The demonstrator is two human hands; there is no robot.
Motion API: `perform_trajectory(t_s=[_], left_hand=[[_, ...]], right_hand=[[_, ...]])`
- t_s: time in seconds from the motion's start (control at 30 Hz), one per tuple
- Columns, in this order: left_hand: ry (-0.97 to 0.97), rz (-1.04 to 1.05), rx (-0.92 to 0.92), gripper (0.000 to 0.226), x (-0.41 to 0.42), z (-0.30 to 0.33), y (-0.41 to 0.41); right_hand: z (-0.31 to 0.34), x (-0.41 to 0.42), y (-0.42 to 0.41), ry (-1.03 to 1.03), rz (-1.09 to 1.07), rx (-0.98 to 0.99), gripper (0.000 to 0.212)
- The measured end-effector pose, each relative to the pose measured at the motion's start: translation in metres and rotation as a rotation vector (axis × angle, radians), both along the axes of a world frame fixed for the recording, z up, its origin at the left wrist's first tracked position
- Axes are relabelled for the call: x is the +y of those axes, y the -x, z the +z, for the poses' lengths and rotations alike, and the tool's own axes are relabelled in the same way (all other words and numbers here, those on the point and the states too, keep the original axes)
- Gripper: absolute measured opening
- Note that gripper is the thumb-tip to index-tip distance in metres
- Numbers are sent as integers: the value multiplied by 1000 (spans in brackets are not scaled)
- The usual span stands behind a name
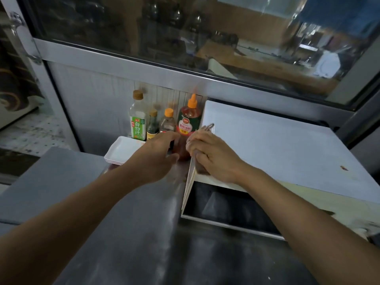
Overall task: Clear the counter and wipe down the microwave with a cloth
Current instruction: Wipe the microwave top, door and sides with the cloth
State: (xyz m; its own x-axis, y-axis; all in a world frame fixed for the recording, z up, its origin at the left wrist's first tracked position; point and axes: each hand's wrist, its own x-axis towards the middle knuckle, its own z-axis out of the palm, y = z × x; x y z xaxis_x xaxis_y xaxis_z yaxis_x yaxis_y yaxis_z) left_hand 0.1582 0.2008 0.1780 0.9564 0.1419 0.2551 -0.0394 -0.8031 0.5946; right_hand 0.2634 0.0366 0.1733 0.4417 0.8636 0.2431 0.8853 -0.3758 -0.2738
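Four condiment bottles stand bunched at the back of the steel bench (131, 233), wedged between the wall panel and the left side of the white microwave (277, 145); likely parked there to keep the front work area free. From the left: tall green-label sauce bottle (138, 118), small dark bottle (152, 125), clear bottle with orange cap (167, 122), and red ketchup squeeze bottle (188, 124), which sits just beside the microwave wall. A stack of white rectangular dishes (121, 150) lies in front of the green-label bottle, near the bench's back left.

Left hand (158, 155) reaches forward, fingers spread and unclenched, thumb and fingers bracketing the lower part of the ketchup bottle; contact unclear, so probably about to take it.

Right hand (213, 155) is clenched around a brownish object with a wire loop (208, 126) poking out on top, at the microwave's top left edge. What it is, I can't tell; no cloth is recognisable.

Judgement: clearing phase, bottles not yet removed, wiping not yet begun. Microwave is directly under the right hand, right of the left hand.
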Motion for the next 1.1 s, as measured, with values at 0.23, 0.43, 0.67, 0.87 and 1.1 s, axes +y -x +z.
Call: perform_trajectory(t_s=[0.23,0.43,0.67,0.87,1.1], left_hand=[[72,-42,93,41,-3,-8,0],[54,-65,147,48,-4,-9,2],[92,-110,116,47,-24,-6,1],[44,-118,39,45,-42,-4,3],[-206,-85,23,48,-94,-10,-6]], right_hand=[[-14,-23,53,91,-102,-271,55],[-19,-91,54,155,-431,-269,83],[-29,-49,61,211,-459,-345,78],[-29,-41,56,158,-419,-404,78],[-25,-144,42,137,-531,-425,65]])
